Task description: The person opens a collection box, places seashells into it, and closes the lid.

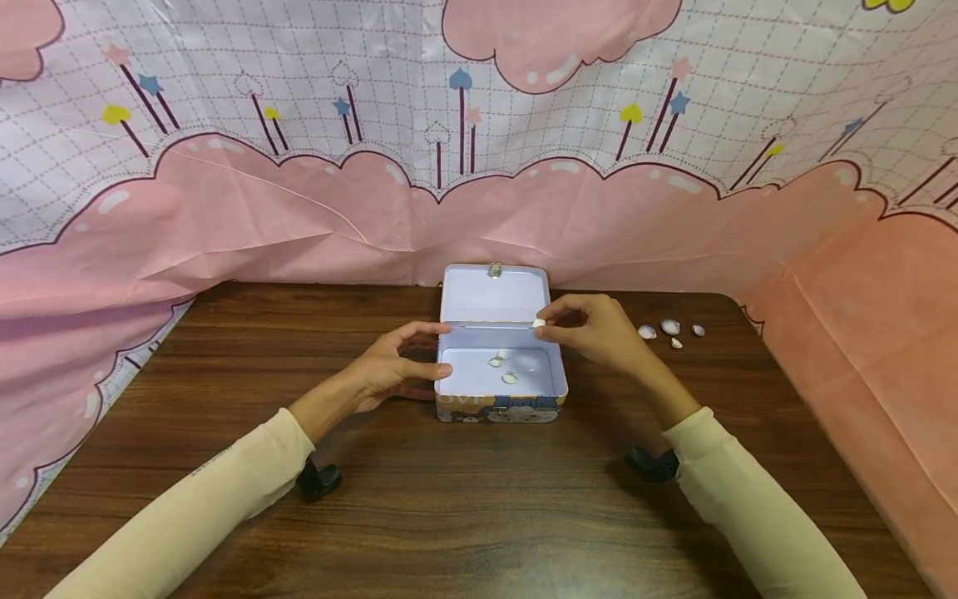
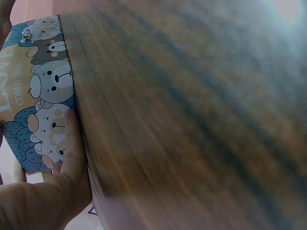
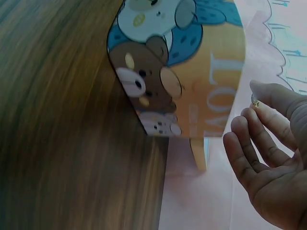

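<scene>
An open hinged tin box with a cartoon bear print stands on the table, its lid raised at the back. My left hand holds the box by its left end, thumb and index finger reaching over the rim. In the left wrist view, a finger lies along the box's printed side. My right hand pinches a small white seashell between thumb and forefinger, above the box's right rear edge. That shell shows edge-on in the right wrist view. Several shells lie on the white box floor.
Several more seashells lie on the dark wood table to the right of the box. A pink patterned cloth hangs behind the table and along its sides. Black wrist devices sit below both sleeves.
</scene>
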Motion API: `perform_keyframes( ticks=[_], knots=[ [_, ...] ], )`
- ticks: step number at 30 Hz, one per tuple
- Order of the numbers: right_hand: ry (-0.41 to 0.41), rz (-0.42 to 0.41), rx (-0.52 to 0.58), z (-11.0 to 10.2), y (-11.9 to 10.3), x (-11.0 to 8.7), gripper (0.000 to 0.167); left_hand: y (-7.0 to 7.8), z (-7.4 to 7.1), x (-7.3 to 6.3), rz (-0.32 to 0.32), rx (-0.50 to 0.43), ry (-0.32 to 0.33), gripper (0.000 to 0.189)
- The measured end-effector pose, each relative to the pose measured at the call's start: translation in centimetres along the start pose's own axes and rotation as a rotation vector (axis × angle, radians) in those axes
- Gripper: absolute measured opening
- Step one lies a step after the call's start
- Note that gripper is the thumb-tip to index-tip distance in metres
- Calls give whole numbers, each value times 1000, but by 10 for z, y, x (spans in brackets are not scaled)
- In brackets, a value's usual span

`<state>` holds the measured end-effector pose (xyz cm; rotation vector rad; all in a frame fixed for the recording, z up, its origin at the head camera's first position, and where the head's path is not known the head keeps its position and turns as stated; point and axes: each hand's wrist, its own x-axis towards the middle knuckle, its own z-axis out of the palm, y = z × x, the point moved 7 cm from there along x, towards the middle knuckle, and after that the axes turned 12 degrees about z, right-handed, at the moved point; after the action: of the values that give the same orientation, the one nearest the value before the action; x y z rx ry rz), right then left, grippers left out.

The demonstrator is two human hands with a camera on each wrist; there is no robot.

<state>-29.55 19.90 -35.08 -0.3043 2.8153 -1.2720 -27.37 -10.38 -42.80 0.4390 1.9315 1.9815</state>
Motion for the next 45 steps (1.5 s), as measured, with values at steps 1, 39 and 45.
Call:
perform_keyframes(
  ticks=[1, 39, 45],
  knots=[
    [-5, -1, 7, 2, -1, 0, 22, 0, 0, 0, 0, -1, 0, 77],
    [-144, -83, -7, 70, -43, 9, 31, 0, 1, 0, -7, 0, 6, 78],
    [-127, -75, -3, 63, -40, 7, 30, -1, 0, 0, -7, -2, 7, 76]
  ],
)
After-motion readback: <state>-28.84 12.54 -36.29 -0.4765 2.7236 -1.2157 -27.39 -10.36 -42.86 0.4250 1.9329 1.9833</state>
